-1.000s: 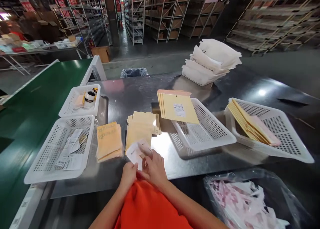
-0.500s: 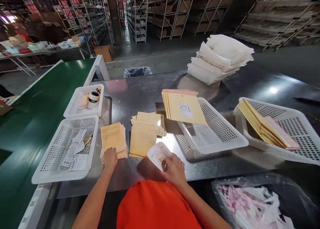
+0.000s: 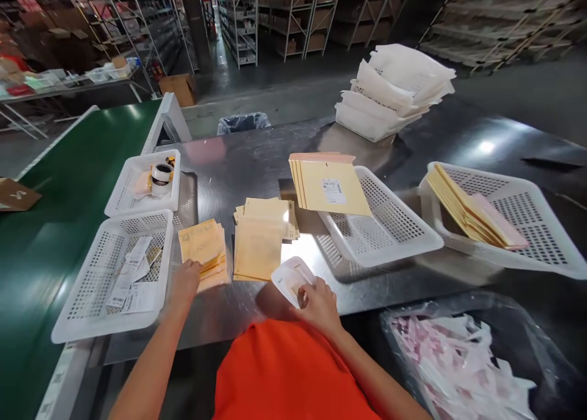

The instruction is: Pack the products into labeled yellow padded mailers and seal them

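My left hand [image 3: 187,279] pinches the lower left edge of the top yellow paper envelope [image 3: 198,241]. That envelope is raised and bent above its stack [image 3: 217,276], with faint handwriting on it. My right hand [image 3: 320,307] grips a small white plastic tray [image 3: 291,278] with rounded corners, tilted just above the table edge. Something small and brownish shows in the tray, too unclear to name. Between my hands lies another stack of yellow envelopes [image 3: 257,249], apart from both hands.
Labelled yellow mailers [image 3: 312,187] rest across a white basket [image 3: 394,230]; another basket [image 3: 545,224] holds more mailers. To the left stand a slip basket [image 3: 167,273] and a tape basket [image 3: 120,181], beside a green conveyor [image 3: 92,157]. Crumpled plastic [image 3: 458,353] fills a bag below right.
My left hand has shifted to the left and lifted the top envelope's lower edge, bending it. The right hand still holds the white tray. A brown box has come further into view on the conveyor.
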Demonstrator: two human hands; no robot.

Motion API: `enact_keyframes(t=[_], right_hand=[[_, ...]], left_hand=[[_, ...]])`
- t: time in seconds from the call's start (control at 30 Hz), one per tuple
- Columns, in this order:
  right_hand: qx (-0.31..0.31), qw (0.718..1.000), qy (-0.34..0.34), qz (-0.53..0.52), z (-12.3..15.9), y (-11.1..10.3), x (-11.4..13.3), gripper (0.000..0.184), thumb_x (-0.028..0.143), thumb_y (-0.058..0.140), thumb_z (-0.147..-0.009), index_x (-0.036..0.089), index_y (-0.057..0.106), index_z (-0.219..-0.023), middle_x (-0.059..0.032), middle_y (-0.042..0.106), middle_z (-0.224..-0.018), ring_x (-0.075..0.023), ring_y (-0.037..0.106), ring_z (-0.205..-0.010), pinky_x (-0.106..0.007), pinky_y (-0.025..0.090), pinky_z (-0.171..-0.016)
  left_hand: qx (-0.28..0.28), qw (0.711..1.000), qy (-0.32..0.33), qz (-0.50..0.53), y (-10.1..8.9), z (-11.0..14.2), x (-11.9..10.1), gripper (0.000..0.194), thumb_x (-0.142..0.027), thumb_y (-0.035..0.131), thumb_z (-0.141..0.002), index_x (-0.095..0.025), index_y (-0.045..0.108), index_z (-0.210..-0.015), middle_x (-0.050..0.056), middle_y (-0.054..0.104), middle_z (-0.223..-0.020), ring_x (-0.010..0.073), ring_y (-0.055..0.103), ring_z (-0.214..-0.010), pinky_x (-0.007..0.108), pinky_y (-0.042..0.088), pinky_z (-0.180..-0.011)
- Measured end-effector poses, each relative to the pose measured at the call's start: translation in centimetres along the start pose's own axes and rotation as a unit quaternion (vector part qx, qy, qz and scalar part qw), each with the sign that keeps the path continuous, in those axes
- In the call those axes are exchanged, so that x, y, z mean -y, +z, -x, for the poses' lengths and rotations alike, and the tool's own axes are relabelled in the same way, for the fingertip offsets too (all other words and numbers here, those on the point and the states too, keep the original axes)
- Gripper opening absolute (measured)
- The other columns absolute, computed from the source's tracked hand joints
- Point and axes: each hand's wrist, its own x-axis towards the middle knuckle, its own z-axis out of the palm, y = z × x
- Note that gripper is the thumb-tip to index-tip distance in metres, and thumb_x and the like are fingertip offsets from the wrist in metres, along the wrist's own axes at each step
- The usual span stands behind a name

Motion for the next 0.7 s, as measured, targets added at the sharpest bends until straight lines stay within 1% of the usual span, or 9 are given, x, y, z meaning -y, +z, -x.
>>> enact_keyframes(t=[0.03,0.1,0.23,0.3,0.37,0.47,0.57,0.63,0.7], right_hand=[[-0.007,1.0,-0.002,-0.001,0.0,0.1,-0.1,0.042,0.048,0.076,-0.063,0.017,0.068,-0.091,-0.0143,0.049,-0.112,-0.0298,0.049,-0.1,-0.039,0.037,-0.085],[-0.023,1.0,-0.009,0.002,0.0,0.2,-0.3,0.045,0.048,0.077,-0.062,0.017,0.069,-0.093,-0.0155,0.048,-0.117,-0.0311,0.048,-0.103,-0.04,0.036,-0.087],[-0.028,0.998,-0.042,0.025,0.3,0.4,-0.5,0.048,0.046,0.078,-0.061,0.017,0.069,-0.098,-0.0172,0.046,-0.128,-0.0334,0.047,-0.109,-0.042,0.035,-0.093],[-0.008,0.997,-0.069,0.039,0.8,0.4,-0.5,0.051,0.047,0.078,-0.062,0.017,0.069,-0.101,-0.0176,0.044,-0.132,-0.0343,0.046,-0.112,-0.043,0.035,-0.095],[0.028,0.994,-0.092,0.052,1.3,0.6,-0.6,0.053,0.049,0.078,-0.063,0.018,0.07,-0.105,-0.0171,0.043,-0.137,-0.0348,0.046,-0.114,-0.043,0.035,-0.096],[0.091,0.987,-0.115,0.068,2.0,1.1,-0.8,0.047,0.051,0.076,-0.069,0.02,0.071,-0.104,-0.0147,0.048,-0.134,-0.0318,0.05,-0.11,-0.04,0.039,-0.093],[0.142,0.976,-0.135,0.092,2.3,1.8,-0.7,0.042,0.051,0.073,-0.076,0.019,0.07,-0.104,-0.0127,0.054,-0.127,-0.0291,0.055,-0.103,-0.037,0.043,-0.087],[0.166,0.97,-0.153,0.095,2.3,2.3,-0.4,0.039,0.049,0.071,-0.08,0.019,0.069,-0.104,-0.0108,0.058,-0.122,-0.0278,0.057,-0.102,-0.035,0.044,-0.084],[0.184,0.964,-0.171,0.087,2.2,2.7,0.2,0.036,0.048,0.068,-0.083,0.019,0.067,-0.105,-0.0088,0.06,-0.118,-0.0258,0.058,-0.1,-0.032,0.044,-0.081]], left_hand=[[0.006,1.0,0.02,-0.004,0.4,0.8,-1.2,0.038,-0.018,0.029,-0.099,-0.007,0.064,-0.104,0.014,0.058,-0.106,0.0266,0.055,-0.105,0.035,0.041,-0.09],[0.036,0.997,0.069,-0.004,2.0,2.3,-4.2,0.032,-0.022,0.036,-0.097,-0.009,0.065,-0.101,0.014,0.06,-0.103,0.0271,0.056,-0.102,0.036,0.042,-0.088],[0.11,0.984,0.139,0.014,7.2,3.7,-9.8,0.035,-0.034,0.041,-0.098,-0.01,0.067,-0.1,0.016,0.063,-0.1,0.0279,0.059,-0.102,0.036,0.043,-0.086],[0.138,0.979,0.148,0.028,9.5,3.9,-11.4,0.032,-0.028,0.04,-0.098,-0.011,0.066,-0.1,0.015,0.063,-0.1,0.0275,0.059,-0.103,0.036,0.043,-0.087],[0.15,0.979,0.127,0.046,11.1,4.2,-12.4,0.029,-0.02,0.037,-0.096,-0.011,0.063,-0.105,0.015,0.061,-0.106,0.0273,0.058,-0.104,0.035,0.043,-0.085],[0.16,0.981,0.072,0.083,12.2,5.2,-13.2,0.027,-0.014,0.035,-0.093,-0.013,0.055,-0.111,0.014,0.056,-0.116,0.0247,0.059,-0.1,0.033,0.044,-0.077],[0.176,0.976,0.041,0.118,12.0,6.4,-13.2,0.024,-0.01,0.036,-0.089,-0.015,0.053,-0.104,0.011,0.058,-0.114,0.0214,0.059,-0.102,0.03,0.043,-0.08],[0.188,0.973,0.015,0.13,11.7,6.8,-12.9,0.023,-0.009,0.037,-0.087,-0.015,0.054,-0.101,0.012,0.061,-0.107,0.024,0.059,-0.102,0.032,0.042,-0.083],[0.205,0.968,-0.022,0.143,11.6,6.9,-12.5,0.021,-0.01,0.041,-0.084,-0.014,0.056,-0.099,0.013,0.064,-0.096,0.0265,0.062,-0.094,0.033,0.043,-0.077]])
